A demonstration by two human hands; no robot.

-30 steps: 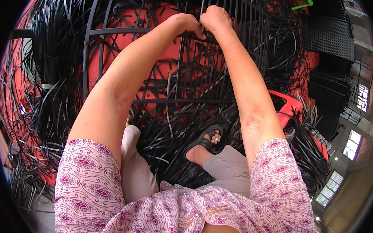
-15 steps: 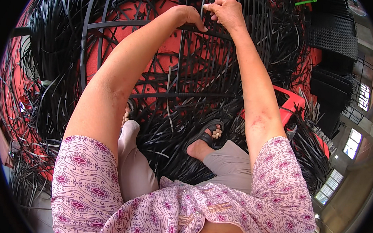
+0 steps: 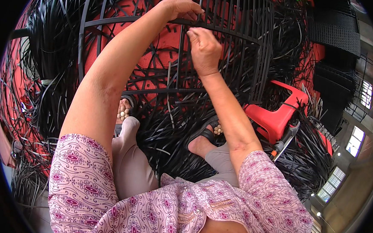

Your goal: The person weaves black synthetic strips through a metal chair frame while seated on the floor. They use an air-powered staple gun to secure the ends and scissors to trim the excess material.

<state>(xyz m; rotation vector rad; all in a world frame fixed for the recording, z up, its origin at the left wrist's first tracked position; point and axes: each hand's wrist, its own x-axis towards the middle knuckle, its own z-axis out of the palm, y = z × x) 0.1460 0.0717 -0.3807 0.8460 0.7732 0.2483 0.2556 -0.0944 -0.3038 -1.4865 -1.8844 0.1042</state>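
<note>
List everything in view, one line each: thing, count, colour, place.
Frame: one, black metal bars, upper centre, partly woven with strips.
Strips: too many to count, black, heaped around and under the frame.
Stool: one, red, right of the legs.
Floor: red, showing behind the frame.
Sandals: two, dark with pale beads, on the feet.
Left hand: on the frame's top bar.
Right hand: pinching a strip at an upright bar.

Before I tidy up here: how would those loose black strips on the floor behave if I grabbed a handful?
The black strips curve and sag in tangled heaps, so probably floppy yet springy. Thin and flat, likely light. Being interlaced, a handful would probably drag neighbours along.
</note>
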